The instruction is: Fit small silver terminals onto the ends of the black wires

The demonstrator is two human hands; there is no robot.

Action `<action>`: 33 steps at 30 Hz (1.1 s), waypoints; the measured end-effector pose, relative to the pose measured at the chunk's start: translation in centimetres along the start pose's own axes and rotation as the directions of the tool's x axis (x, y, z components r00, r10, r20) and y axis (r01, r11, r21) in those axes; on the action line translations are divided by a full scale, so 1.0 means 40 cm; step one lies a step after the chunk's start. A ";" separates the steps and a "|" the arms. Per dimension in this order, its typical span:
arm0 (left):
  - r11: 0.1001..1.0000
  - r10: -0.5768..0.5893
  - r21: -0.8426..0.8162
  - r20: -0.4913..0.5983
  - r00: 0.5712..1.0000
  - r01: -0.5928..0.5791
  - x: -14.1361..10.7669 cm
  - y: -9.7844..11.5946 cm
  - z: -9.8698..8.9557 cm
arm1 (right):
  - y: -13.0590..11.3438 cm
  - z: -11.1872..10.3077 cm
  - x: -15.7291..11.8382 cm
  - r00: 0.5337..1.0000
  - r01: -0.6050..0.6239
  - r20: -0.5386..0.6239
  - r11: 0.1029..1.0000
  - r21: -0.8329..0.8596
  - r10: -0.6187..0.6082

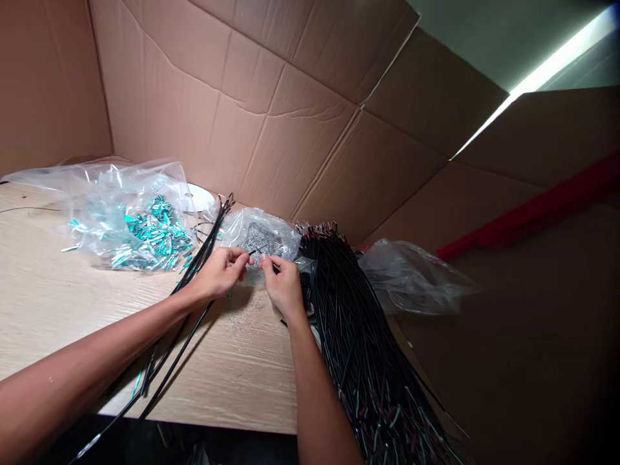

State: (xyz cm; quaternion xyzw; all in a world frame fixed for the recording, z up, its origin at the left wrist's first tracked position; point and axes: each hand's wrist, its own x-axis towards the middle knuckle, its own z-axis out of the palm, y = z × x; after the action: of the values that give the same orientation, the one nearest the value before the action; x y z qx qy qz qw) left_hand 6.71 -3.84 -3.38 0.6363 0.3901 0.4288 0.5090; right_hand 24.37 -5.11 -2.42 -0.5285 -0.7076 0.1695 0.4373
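Black cable (252, 253) was held in a fingertip pinch by the left hand (225, 271) and the right hand (285, 289), near a clear bag (287, 237) of silvery strands (259, 236). A thick cable bundle (356, 310) lay beside the right forearm (317, 387).

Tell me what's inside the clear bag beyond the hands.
Inside the clear bag lies a heap of small silvery-grey bits. What sits beneath its surface is hidden, and the left hand and right hand cover part of the bag's near side.
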 end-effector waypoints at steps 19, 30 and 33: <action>0.941 -0.105 -0.307 0.141 0.984 0.145 -0.001 0.023 -0.006 | -0.010 -0.005 0.002 0.997 0.070 0.021 0.991 -0.111 -0.068; 0.904 -0.070 -0.407 0.171 0.983 0.135 0.005 0.010 -0.005 | 0.003 -0.005 -0.002 0.998 0.058 0.026 0.994 -0.091 -0.056; 0.902 -0.078 -0.408 0.170 0.982 0.143 0.005 0.012 -0.004 | 0.003 -0.003 -0.004 0.999 0.044 0.022 0.995 -0.094 -0.042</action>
State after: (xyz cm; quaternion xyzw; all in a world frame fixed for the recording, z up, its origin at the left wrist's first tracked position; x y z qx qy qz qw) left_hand 6.67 -3.68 -2.85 0.5197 0.2855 0.4237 0.6847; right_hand 24.55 -5.24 -2.49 -0.5314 -0.7304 0.1317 0.4083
